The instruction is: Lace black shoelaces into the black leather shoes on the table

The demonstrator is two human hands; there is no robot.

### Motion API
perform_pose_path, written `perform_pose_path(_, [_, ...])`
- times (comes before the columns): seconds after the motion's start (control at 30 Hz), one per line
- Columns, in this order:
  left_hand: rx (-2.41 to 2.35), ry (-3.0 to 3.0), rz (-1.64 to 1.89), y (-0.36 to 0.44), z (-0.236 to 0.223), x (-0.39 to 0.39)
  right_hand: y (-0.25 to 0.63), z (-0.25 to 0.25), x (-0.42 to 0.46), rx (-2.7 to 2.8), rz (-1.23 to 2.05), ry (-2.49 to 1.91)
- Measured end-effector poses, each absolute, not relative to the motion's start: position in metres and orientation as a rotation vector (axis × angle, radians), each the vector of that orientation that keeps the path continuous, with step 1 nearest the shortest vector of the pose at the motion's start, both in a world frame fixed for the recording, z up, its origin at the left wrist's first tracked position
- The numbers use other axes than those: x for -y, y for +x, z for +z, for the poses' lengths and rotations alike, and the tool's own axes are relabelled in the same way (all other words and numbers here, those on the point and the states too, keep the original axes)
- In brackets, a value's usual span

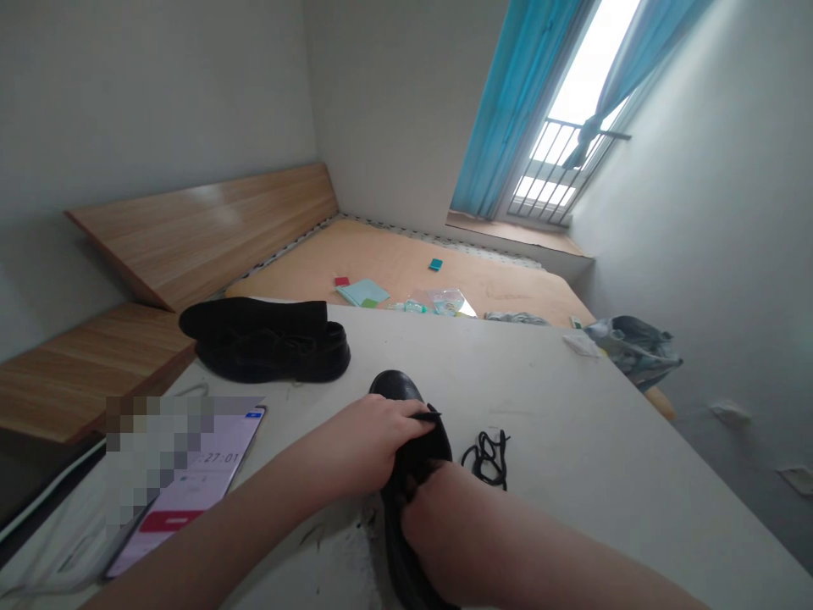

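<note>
A black shoe (395,385) lies on the white table, toe pointing away from me, with no lace visible in it. My left hand (379,436) is closed over its upper, the thumb and fingers gripping a dark flap near the front. My right hand (438,517) reaches down into the shoe's opening with bent fingers, and their tips are hidden inside. To the right, a loose black shoelace (488,457) is bunched on the table. Further back on the left sits another black shoe (279,356), and a long flat black piece (245,320), perhaps an insole, rests on it.
A phone (216,457) with a lit screen lies at the left beside a white cable. Behind the white table (572,440) is a bed (394,250) with a light-blue packet (364,292) and clear plastic. Crumpled cloth (635,347) hangs near the table's far right corner.
</note>
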State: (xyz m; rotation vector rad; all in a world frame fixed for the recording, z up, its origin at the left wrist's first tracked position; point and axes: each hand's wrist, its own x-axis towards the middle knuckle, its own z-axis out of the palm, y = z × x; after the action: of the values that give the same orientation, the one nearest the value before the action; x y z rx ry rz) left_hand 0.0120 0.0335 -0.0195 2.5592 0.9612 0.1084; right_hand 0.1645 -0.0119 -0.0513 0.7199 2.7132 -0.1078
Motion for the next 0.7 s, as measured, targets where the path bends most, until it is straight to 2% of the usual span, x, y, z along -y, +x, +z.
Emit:
perform_pose_path(0.1, [-1.03,2.522,0.057,0.018,-0.015,-0.025,0.181,-0.025,0.017,-2.747,-0.321,0.768])
perform_pose_path(0.2, [-1.173,2.511,-0.064,0.03,-0.017,-0.008,0.225,-0.012,0.02,-2.705,-1.041,0.841])
perform_pose_path(0.23, [-1.215,2.519,-0.102,0.034,-0.019,-0.001,0.244,-0.014,0.02,-2.706,-1.273,0.989])
perform_pose_path(0.3, [-1.261,2.559,-0.141,0.042,-0.026,0.011,0.28,-0.029,0.018,-2.685,-1.398,1.672])
perform_pose_path(0.37, [-1.288,2.596,-0.165,0.048,-0.034,0.019,0.307,-0.054,0.013,-2.562,-1.162,2.231])
perform_pose_path(0.4, [-1.298,2.607,-0.163,0.049,-0.038,0.021,0.315,-0.067,0.01,-2.488,-1.023,2.307])
perform_pose_path(0.6, [-1.345,2.649,-0.054,0.048,-0.064,0.028,0.306,-0.115,0.002,-2.4,-0.553,2.132])
perform_pose_path(0.7, [-1.535,2.654,0.018,0.051,-0.074,0.038,0.295,-0.118,-0.004,-2.427,-0.545,2.035])
